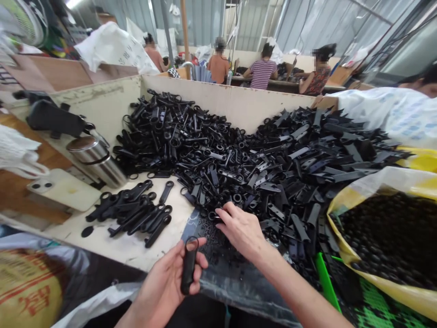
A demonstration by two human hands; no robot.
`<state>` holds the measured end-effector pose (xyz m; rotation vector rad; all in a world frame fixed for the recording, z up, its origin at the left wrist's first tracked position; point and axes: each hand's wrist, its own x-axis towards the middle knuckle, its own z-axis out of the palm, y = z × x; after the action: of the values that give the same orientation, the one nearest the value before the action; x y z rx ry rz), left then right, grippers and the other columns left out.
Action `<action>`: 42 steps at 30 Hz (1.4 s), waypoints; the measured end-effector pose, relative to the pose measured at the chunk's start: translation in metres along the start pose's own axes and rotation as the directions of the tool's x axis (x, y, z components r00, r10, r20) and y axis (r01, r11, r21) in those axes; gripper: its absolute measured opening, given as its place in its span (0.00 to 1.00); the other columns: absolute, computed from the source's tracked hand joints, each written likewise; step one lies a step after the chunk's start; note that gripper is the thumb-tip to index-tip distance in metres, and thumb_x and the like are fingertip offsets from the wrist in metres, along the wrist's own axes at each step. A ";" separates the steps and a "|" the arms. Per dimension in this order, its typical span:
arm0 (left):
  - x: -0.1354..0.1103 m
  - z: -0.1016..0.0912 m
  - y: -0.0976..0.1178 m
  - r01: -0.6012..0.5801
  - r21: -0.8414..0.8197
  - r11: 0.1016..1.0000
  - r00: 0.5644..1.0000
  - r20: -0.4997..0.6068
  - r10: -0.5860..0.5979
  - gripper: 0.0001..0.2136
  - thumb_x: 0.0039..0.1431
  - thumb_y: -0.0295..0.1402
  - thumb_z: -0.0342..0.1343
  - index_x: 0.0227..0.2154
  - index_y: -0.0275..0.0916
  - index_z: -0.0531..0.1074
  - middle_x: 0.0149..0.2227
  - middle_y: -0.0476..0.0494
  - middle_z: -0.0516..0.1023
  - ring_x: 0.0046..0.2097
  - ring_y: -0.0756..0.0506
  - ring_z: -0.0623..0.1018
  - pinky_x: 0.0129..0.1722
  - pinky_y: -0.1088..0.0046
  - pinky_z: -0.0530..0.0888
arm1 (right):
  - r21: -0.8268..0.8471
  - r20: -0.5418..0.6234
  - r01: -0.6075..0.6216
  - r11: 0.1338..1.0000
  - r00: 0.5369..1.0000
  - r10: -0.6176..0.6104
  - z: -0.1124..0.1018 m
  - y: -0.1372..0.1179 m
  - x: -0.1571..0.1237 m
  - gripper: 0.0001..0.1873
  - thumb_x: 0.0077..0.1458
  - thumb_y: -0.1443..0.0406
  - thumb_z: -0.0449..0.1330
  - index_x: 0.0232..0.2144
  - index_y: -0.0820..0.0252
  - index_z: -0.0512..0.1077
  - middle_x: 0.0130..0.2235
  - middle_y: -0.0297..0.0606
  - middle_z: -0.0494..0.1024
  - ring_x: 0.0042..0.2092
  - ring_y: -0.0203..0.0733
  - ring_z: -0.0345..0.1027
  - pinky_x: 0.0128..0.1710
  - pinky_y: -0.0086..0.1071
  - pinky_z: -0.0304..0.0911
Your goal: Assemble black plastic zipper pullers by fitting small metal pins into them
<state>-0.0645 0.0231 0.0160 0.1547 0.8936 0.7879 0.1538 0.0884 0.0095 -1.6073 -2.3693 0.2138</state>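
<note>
My left hand (167, 282) is closed round a black plastic handle with a ring at its top end (189, 271), held upright above the front edge of the work surface. At the near edge of the big heap, my right hand (242, 230) has its thumb and fingers pinched together. A small shiny piece shows at those fingertips, too hidden to name. Beneath the right hand, many tiny metal pieces (208, 232) lie scattered on a dark sheet. Left of my hands, several similar black handles (139, 214) lie in a loose group on the pale board.
A heap of black ring-ended parts (170, 127) joins a heap of flat black pieces (307, 150). At right are a yellow-edged bag of small black parts (392, 237) and a green basket (326, 282). A steel flask (99, 159) and phone (64, 189) stand left. Several people sit beyond.
</note>
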 end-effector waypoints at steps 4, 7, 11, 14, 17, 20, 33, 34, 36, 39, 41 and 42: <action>-0.004 0.005 -0.002 0.045 -0.054 0.998 0.999 -0.026 -0.046 0.15 0.67 0.35 0.57 0.48 0.29 0.80 0.32 0.40 0.79 0.27 0.50 0.73 0.27 0.75 0.69 | 0.013 -0.011 0.007 1.000 1.000 -0.007 0.001 0.002 0.004 0.11 0.62 0.70 0.65 0.47 0.56 0.77 0.47 0.42 0.78 0.45 0.46 0.77 0.38 0.32 0.71; -0.006 0.010 -0.008 0.028 -0.003 1.000 1.000 -0.012 -0.028 0.16 0.64 0.39 0.62 0.48 0.32 0.80 0.31 0.42 0.78 0.27 0.51 0.72 0.26 0.77 0.68 | 0.210 -0.093 -0.016 0.977 0.995 0.036 -0.010 -0.001 -0.015 0.11 0.65 0.63 0.65 0.49 0.54 0.75 0.49 0.40 0.78 0.37 0.40 0.75 0.36 0.31 0.70; -0.006 0.016 -0.028 -0.051 0.191 0.980 0.998 -0.011 0.054 0.24 0.58 0.46 0.67 0.52 0.38 0.77 0.31 0.44 0.79 0.27 0.50 0.72 0.24 0.77 0.64 | 0.544 -0.133 0.092 0.834 0.991 -0.022 -0.017 -0.017 -0.053 0.11 0.63 0.57 0.66 0.45 0.53 0.76 0.41 0.37 0.78 0.30 0.38 0.72 0.30 0.30 0.69; -0.004 0.017 -0.045 -0.047 0.279 0.959 0.998 -0.019 0.054 0.30 0.55 0.50 0.67 0.55 0.36 0.75 0.25 0.47 0.77 0.27 0.47 0.74 0.25 0.75 0.65 | 0.562 -0.171 0.129 0.817 0.985 -0.038 -0.010 -0.026 -0.078 0.10 0.63 0.59 0.66 0.46 0.53 0.76 0.42 0.40 0.78 0.38 0.42 0.76 0.36 0.32 0.72; -0.005 0.014 -0.057 -0.048 0.349 0.936 0.998 -0.025 0.061 0.31 0.57 0.49 0.65 0.57 0.34 0.73 0.22 0.48 0.76 0.28 0.46 0.73 0.27 0.73 0.65 | 0.582 -0.198 0.111 0.805 0.980 0.008 -0.002 -0.025 -0.093 0.09 0.62 0.63 0.67 0.45 0.53 0.75 0.41 0.39 0.77 0.37 0.42 0.76 0.36 0.32 0.73; -0.007 0.014 -0.061 -0.044 0.366 0.929 0.999 -0.015 0.053 0.25 0.58 0.45 0.62 0.54 0.34 0.76 0.22 0.47 0.76 0.28 0.47 0.73 0.27 0.73 0.65 | 0.612 -0.197 0.121 0.782 0.980 0.003 0.002 -0.022 -0.100 0.11 0.60 0.64 0.69 0.44 0.52 0.74 0.41 0.37 0.76 0.36 0.41 0.75 0.34 0.31 0.73; -0.023 0.020 -0.053 -0.014 0.545 0.838 1.000 0.014 0.008 0.11 0.59 0.36 0.55 0.37 0.36 0.79 0.25 0.50 0.72 0.29 0.48 0.70 0.30 0.73 0.64 | 0.526 -0.139 0.201 0.827 0.979 -0.150 -0.002 -0.021 -0.114 0.09 0.64 0.64 0.65 0.46 0.54 0.72 0.41 0.39 0.74 0.35 0.40 0.75 0.31 0.28 0.71; -0.023 0.019 -0.052 -0.016 0.589 0.808 1.000 0.022 0.004 0.11 0.60 0.36 0.55 0.38 0.36 0.79 0.25 0.50 0.72 0.30 0.48 0.70 0.31 0.73 0.65 | 0.513 -0.144 0.212 0.832 0.977 -0.160 -0.003 -0.022 -0.114 0.07 0.66 0.63 0.64 0.46 0.55 0.72 0.41 0.39 0.74 0.35 0.39 0.75 0.31 0.28 0.70; -0.022 0.018 -0.052 -0.014 0.703 0.711 1.000 0.027 -0.007 0.15 0.63 0.39 0.55 0.46 0.37 0.79 0.29 0.48 0.75 0.32 0.47 0.72 0.33 0.72 0.68 | 0.484 -0.161 0.239 0.842 0.970 -0.183 -0.005 -0.024 -0.114 0.05 0.69 0.62 0.59 0.45 0.56 0.72 0.40 0.38 0.74 0.34 0.39 0.75 0.31 0.28 0.70; -0.022 0.017 -0.049 -0.064 0.861 0.504 0.998 0.060 0.026 0.22 0.65 0.43 0.54 0.58 0.41 0.74 0.48 0.41 0.80 0.47 0.42 0.77 0.49 0.66 0.72 | 0.438 -0.200 0.278 0.855 0.957 -0.209 -0.007 -0.025 -0.115 0.11 0.73 0.58 0.53 0.42 0.57 0.71 0.38 0.38 0.74 0.32 0.38 0.75 0.30 0.28 0.70; -0.024 0.017 -0.047 -0.116 0.907 0.405 0.993 0.115 0.028 0.22 0.67 0.44 0.54 0.61 0.44 0.71 0.61 0.41 0.75 0.60 0.38 0.72 0.62 0.62 0.66 | 0.406 -0.205 0.293 0.866 0.952 -0.226 -0.007 -0.026 -0.117 0.14 0.74 0.57 0.50 0.42 0.57 0.70 0.37 0.38 0.74 0.31 0.37 0.74 0.28 0.27 0.68; -0.025 0.017 -0.047 -0.129 0.919 0.373 0.991 0.137 0.006 0.23 0.66 0.44 0.54 0.61 0.45 0.71 0.63 0.42 0.74 0.63 0.37 0.69 0.64 0.62 0.63 | 0.388 -0.201 0.298 0.872 0.951 -0.236 -0.007 -0.026 -0.118 0.15 0.75 0.57 0.48 0.42 0.58 0.70 0.36 0.38 0.74 0.30 0.37 0.74 0.27 0.27 0.68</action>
<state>-0.0352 -0.0237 0.0231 1.2694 1.1497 0.2303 0.1740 -0.0309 0.0070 -1.0495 -2.2102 0.4855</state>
